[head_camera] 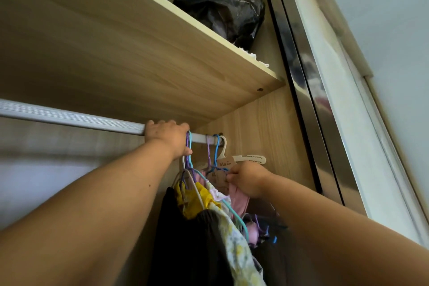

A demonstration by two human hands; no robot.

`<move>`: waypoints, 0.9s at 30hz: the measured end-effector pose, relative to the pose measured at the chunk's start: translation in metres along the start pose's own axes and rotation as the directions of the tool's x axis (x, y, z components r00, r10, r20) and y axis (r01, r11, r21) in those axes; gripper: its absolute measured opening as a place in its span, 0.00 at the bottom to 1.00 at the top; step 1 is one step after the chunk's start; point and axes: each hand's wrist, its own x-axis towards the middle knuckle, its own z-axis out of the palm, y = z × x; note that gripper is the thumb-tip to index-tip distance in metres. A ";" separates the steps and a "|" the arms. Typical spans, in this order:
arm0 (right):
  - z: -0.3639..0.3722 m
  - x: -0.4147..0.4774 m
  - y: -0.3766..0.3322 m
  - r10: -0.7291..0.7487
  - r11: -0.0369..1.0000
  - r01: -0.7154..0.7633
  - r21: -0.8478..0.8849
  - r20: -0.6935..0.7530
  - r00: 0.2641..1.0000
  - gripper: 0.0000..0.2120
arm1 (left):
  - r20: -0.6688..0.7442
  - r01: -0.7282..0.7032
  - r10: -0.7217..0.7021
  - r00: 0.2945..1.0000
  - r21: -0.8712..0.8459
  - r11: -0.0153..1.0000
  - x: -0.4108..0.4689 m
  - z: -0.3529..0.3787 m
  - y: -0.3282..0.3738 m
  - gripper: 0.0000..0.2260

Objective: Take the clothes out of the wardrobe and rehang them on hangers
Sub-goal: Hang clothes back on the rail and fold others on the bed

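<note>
**Obs:** Left arm, pose?

**Op:** I log it stretched up and forward, nearly straight, forearm bare. The left hand [168, 138] sits on the rail [69, 117] with its back toward my camera. The fingers are curled over the top of the bar, thumb below. The hooks of a purple hanger [187, 144] and a teal hanger [235, 212] hang on the rail, tight against the thumb side of that hand. I cannot tell whether the thumb also pins them.

**Obs:** Right arm?

**Op:** Raised too, lower than the left, elbow slightly bent, entering from bottom right. The right hand [247, 180] is below the rail. Its fingers are curled tight round the top of a pink garment [240, 201]. The fingertips touch a brown card label [224, 165] just beside it.

**Obs:** Where are the clothes?

**Op:** All in the wardrobe, bunched at the right end of the rail, near the side wall [267, 118].
- Between the two arms, a black garment [185, 239] hangs nearest the left forearm.
- A yellow garment [200, 202] sits above it.
- A pale floral garment [234, 246] lies just beside the teal hanger's arm, with the pink one behind.
- A blue hanger [217, 146] and a white hanger [249, 158] hook on last, close to the wall.

**Obs:** Above?

**Op:** A wooden shelf [139, 53] runs over the rail, with a black plastic bag [220, 2] on it.
</note>
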 end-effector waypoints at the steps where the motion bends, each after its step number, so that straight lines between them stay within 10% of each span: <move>1: -0.001 -0.001 -0.003 -0.018 1.000 0.018 0.006 0.010 1.000 0.15 | 0.002 -0.002 0.002 1.000 0.005 1.000 -0.001 0.000 -0.001 0.27; 13: -0.005 -0.020 -0.016 -0.085 0.969 0.078 0.236 0.019 0.996 0.16 | -0.016 0.019 -0.018 1.000 0.118 0.993 -0.010 0.013 0.007 0.35; 20: -0.007 -0.050 -0.021 -0.087 0.988 0.077 -0.134 -0.074 0.993 0.39 | 0.002 -0.061 0.064 0.998 -0.257 0.964 -0.053 0.010 0.030 0.38; 27: -0.039 -0.120 -0.004 -0.207 0.899 0.041 -0.437 -0.338 0.918 0.40 | -0.248 -0.323 0.232 0.940 -0.438 0.839 -0.142 -0.016 0.078 0.35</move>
